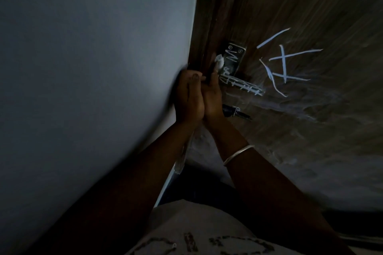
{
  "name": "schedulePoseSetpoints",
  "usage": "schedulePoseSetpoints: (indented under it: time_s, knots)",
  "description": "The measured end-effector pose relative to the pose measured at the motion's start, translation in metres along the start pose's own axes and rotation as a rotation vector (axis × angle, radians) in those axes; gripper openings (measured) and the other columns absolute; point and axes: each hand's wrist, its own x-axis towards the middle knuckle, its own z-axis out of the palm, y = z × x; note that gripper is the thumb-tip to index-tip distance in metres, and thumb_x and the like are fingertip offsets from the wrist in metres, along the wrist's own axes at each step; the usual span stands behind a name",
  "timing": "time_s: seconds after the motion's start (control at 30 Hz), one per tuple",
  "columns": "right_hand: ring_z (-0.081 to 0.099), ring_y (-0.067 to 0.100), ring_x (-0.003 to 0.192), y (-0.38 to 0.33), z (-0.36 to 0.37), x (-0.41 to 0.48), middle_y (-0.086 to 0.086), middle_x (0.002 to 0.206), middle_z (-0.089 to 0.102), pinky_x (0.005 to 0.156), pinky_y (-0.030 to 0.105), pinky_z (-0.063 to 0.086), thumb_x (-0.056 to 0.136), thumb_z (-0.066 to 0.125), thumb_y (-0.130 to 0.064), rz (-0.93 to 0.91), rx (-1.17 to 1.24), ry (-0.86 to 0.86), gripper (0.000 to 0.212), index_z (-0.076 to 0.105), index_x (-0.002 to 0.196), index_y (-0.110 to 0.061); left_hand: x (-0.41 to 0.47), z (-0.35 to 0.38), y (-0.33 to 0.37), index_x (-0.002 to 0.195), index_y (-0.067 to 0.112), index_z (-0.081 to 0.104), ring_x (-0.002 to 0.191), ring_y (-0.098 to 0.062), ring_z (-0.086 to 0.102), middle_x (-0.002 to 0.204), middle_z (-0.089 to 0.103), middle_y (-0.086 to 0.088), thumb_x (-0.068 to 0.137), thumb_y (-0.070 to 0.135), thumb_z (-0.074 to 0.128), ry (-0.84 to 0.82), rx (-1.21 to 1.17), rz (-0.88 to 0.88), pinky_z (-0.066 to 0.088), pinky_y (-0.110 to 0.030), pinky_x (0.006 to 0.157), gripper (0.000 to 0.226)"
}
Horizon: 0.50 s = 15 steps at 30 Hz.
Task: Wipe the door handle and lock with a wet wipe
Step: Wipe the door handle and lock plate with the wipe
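Shirt (196, 234), pale and printed, fills the near edge. From it both hands reach up to a dim wooden door (310, 120), with a thin bangle (238, 154) on the right wrist. Left hand (189, 97) sits against the edge where the grey wall (93, 68) meets the door frame (207, 27) — braced there, I judge, to steady the body while the other hand works. Its fingers are hidden past that edge, so I cannot tell whether they hook round it. Right hand (213, 99) lies just beside it, fingers stretched upward and pinching the white wet wipe (219, 62). The wipe is pressed to the left edge of the metal lock plate (234, 58), above the lever handle (242, 87). Plate and handle both carry white scribbles — the marks the wipe is there to lift, by my reading. A dark bolt (236, 112) juts out below the handle, untouched. Farther right, chalk strokes (286, 64) cross the door's face.
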Motion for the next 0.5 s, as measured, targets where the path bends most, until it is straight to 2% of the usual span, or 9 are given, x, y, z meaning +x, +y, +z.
schedulePoseSetpoints:
  time_s: [0.03,0.07,0.13,0.17,0.23,0.33,0.4,0.5]
  knots:
    - [0.051,0.031,0.12,-0.002,-0.002,0.002,0.021,0.133,0.049,0.102,0.039,0.042,0.096,0.046,-0.007,-0.016,-0.029,0.02,0.049,0.029,0.141,-0.002,-0.001,0.0,0.0,0.088,0.003,0.057,0.077,0.003,0.05,0.083,0.056,0.0,0.086,0.019,0.034,0.001,0.005,0.001,0.038,-0.004,0.072,0.028]
    - [0.048,0.03,0.124,-0.008,-0.003,0.001,0.023,0.138,0.045,0.106,0.029,0.039,0.095,0.045,-0.002,-0.073,-0.075,0.025,0.054,0.024,0.144,0.001,-0.001,0.0,0.001,0.09,0.0,0.058,0.078,0.004,0.05,0.086,0.056,-0.001,0.086,0.02,0.033,0.001,0.009,0.002,0.037,-0.003,0.072,0.032]
    - [0.043,0.024,0.128,-0.012,-0.004,0.005,0.024,0.145,0.034,0.101,0.009,0.029,0.094,0.045,0.0,-0.158,-0.184,0.037,0.063,0.009,0.146,0.003,0.0,0.0,0.002,0.094,0.0,0.059,0.079,0.008,0.051,0.088,0.056,0.003,0.086,0.022,0.031,-0.006,0.01,-0.006,0.037,-0.002,0.074,0.036]
    - [0.045,0.024,0.126,-0.013,-0.004,0.007,0.024,0.145,0.035,0.099,0.009,0.029,0.094,0.045,-0.004,-0.186,-0.268,0.026,0.065,0.006,0.146,0.002,0.0,0.0,0.002,0.095,0.001,0.06,0.078,0.011,0.052,0.088,0.055,0.006,0.086,0.022,0.031,-0.012,0.003,-0.009,0.037,-0.001,0.074,0.037]
    - [0.051,0.028,0.12,-0.019,-0.007,0.005,0.022,0.14,0.042,0.095,0.019,0.033,0.096,0.046,-0.017,-0.169,-0.437,-0.022,0.068,0.002,0.147,-0.003,0.0,0.0,0.002,0.097,0.002,0.061,0.078,0.016,0.053,0.088,0.056,0.008,0.086,0.023,0.03,-0.025,-0.02,-0.02,0.039,-0.002,0.074,0.039]
    - [0.054,0.029,0.117,-0.032,-0.013,0.006,0.018,0.138,0.048,0.09,0.029,0.037,0.097,0.046,-0.03,-0.087,-0.627,-0.054,0.073,-0.002,0.149,-0.009,0.0,-0.002,0.002,0.094,0.008,0.061,0.075,0.015,0.055,0.086,0.059,0.009,0.087,0.028,0.028,-0.046,-0.055,-0.062,0.043,-0.005,0.071,0.04]
    - [0.055,0.028,0.114,-0.038,-0.012,0.008,0.018,0.133,0.052,0.088,0.03,0.04,0.098,0.045,-0.03,-0.082,-0.688,-0.037,0.072,0.0,0.149,-0.006,0.001,-0.002,0.003,0.089,0.014,0.06,0.072,0.013,0.057,0.082,0.06,0.012,0.086,0.031,0.027,-0.049,-0.095,-0.103,0.045,-0.007,0.069,0.037]
    - [0.056,0.027,0.112,-0.043,-0.011,0.006,0.016,0.126,0.057,0.086,0.027,0.039,0.095,0.051,-0.029,-0.066,-0.643,0.006,0.074,0.006,0.149,-0.006,0.002,-0.001,0.005,0.088,0.013,0.061,0.071,0.012,0.059,0.081,0.061,0.011,0.086,0.031,0.027,-0.042,-0.101,-0.111,0.046,-0.008,0.069,0.039]
